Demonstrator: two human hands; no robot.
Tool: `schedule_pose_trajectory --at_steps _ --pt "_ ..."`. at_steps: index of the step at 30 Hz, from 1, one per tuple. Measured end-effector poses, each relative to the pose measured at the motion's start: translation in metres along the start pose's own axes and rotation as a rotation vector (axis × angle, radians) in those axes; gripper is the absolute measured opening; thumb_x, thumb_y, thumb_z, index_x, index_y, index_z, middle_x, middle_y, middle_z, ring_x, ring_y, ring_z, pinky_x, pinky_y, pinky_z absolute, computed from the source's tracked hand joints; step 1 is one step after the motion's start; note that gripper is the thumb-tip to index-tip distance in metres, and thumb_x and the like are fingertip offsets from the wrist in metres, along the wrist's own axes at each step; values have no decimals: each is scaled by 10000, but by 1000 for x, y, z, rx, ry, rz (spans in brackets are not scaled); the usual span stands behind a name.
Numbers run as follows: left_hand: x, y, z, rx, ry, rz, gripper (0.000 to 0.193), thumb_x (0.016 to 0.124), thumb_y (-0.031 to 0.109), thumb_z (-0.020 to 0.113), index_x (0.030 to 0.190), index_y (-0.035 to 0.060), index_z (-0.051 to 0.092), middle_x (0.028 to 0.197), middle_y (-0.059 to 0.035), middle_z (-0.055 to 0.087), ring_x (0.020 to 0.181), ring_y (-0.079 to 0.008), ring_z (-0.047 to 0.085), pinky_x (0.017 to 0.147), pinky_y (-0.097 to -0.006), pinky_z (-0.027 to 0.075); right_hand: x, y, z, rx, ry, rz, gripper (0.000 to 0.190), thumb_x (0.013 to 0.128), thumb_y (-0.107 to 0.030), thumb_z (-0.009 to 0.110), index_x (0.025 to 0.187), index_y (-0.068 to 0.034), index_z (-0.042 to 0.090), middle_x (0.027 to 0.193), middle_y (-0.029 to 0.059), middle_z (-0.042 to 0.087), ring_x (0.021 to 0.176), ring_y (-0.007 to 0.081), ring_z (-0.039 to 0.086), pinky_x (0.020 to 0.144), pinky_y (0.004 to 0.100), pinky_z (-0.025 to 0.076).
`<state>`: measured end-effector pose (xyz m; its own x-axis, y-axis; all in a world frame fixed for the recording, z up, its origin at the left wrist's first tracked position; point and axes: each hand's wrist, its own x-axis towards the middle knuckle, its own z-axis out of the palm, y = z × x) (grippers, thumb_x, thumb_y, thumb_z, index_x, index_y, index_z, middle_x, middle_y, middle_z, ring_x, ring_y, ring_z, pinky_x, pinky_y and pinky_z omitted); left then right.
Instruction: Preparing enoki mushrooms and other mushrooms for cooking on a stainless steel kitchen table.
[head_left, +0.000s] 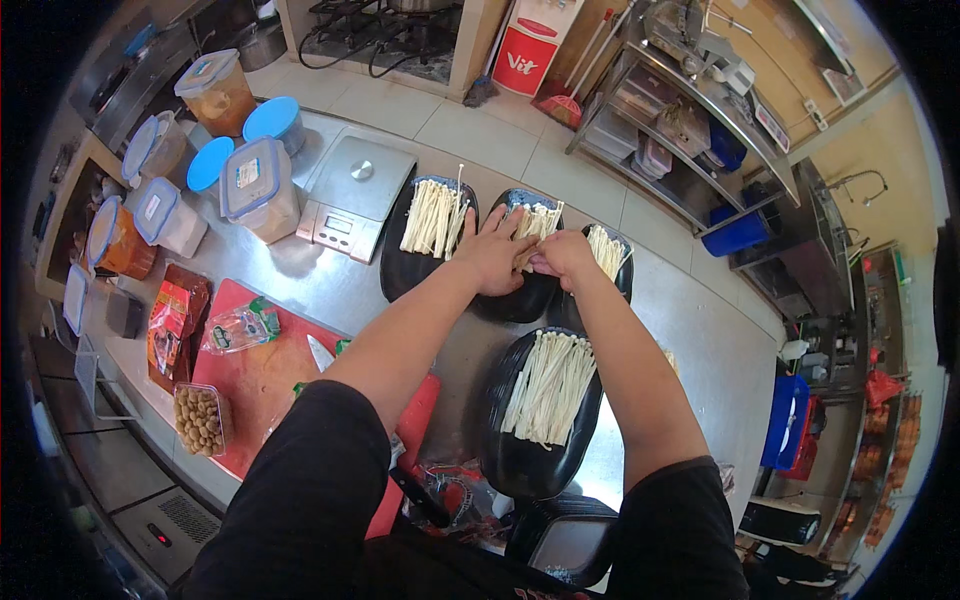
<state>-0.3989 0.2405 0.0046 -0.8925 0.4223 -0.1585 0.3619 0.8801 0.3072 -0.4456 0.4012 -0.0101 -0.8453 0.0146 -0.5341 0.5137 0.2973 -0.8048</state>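
My left hand (491, 255) lies with fingers spread over the enoki mushrooms (541, 219) on the middle black plate (510, 306). Against its fingertips, my right hand (566, 256) is curled at the lower part of the same bunch; what its fingers pinch is hidden. To the left, another black plate (401, 276) carries enoki (431, 217) laid side by side. A third plate, partly behind my right forearm, also bears enoki (606, 251). Nearer to me, enoki (549, 386) fans across a larger black plate (495, 457).
A digital kitchen scale (360, 187) and lidded plastic tubs (259, 187) stand left. A red cutting board (262, 360) holds a plastic wrapper (240, 326) and a knife blade (320, 352); a tub of small brown mushrooms (201, 420) sits at its edge. A black-handled knife (420, 495) and stacked black trays (566, 540) are close by.
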Motion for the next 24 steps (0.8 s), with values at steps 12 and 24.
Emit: schedule_pose_trajectory --at_steps 12,24 --pt "-1 7 4 220 -93 32 719 862 529 492 1491 237 303 1598 -80 89 1474 -275 51 1135 -607 -5 -51 -39 -28 -107 -75 -91 188 897 -156 554 990 6 575 939 82 610 851 168 632 700 318 561" --pt "-12 3 1 142 -53 25 770 870 466 508 1519 198 192 1597 -72 100 1470 -273 90 1152 -573 33 -89 -91 -29 89 -79 -306 203 929 -176 543 992 17 549 925 93 604 837 160 638 664 278 549"
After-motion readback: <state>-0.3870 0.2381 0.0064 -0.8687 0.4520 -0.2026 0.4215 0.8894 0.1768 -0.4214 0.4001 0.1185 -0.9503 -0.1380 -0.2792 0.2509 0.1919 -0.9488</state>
